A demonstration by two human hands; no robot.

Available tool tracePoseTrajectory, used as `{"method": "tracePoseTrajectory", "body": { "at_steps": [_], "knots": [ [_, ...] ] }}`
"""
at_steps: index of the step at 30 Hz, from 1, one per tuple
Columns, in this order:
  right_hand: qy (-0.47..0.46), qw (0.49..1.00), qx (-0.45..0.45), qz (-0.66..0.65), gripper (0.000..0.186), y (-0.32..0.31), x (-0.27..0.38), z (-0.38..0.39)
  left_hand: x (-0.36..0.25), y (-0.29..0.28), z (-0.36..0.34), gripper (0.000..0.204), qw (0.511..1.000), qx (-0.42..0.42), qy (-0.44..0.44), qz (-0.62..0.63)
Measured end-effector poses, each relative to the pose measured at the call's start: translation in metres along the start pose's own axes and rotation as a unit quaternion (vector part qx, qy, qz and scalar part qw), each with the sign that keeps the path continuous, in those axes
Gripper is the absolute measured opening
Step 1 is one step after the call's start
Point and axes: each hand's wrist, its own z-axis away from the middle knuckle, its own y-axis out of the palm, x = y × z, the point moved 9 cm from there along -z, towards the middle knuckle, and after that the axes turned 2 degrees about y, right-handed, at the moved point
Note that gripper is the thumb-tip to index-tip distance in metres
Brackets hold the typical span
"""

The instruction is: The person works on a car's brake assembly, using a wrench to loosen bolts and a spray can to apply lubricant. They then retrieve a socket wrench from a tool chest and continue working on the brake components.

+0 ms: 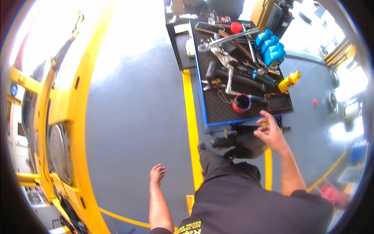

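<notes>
My right hand [270, 132] is in the air by the near edge of a tool cart [218, 124], fingers apart and thumb out, with nothing in it. Closest to it are a black rectangular tray [278, 102] and a red round container with dark contents [242, 103]. Down at my left side, my left hand [157, 174] hangs over the floor, empty, its fingers loosely bent. Lying on the cart's black mat are a long ratchet wrench [230, 39], locking pliers [223, 57], a hammer [236, 42] and several other hand tools.
A yellow bottle [289, 81] and blue bottles [269, 47] stand along the cart's right side. Below the near edge is a dark stool-like shape [249, 144], partly hidden. A yellow lift post [74, 93] rises at left. Yellow lines [191, 117] cross the grey floor.
</notes>
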Motion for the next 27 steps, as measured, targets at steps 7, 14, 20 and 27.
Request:
{"method": "tracePoseTrajectory", "body": {
  "at_steps": [7,14,20,27],
  "knots": [
    [-0.056,0.957,-0.251,0.136,0.11,0.052,0.027,-0.038,-0.227,0.088,-0.044,0.038,0.955,0.197,0.116,-0.189],
    [0.003,0.903,-0.375,0.209,0.103,0.071,0.042,-0.064,-0.173,-0.112,-0.177,0.031,0.948,0.066,-0.092,-0.297],
    [0.034,0.874,-0.472,0.114,0.1,0.079,0.05,-0.069,-0.176,-0.172,-0.241,0.029,0.884,0.119,-0.261,-0.368],
    [0.007,0.795,-0.602,0.075,0.094,0.094,0.174,-0.14,-0.4,-0.044,-0.441,0.029,0.905,0.177,-0.078,-0.38]
  ]
}}
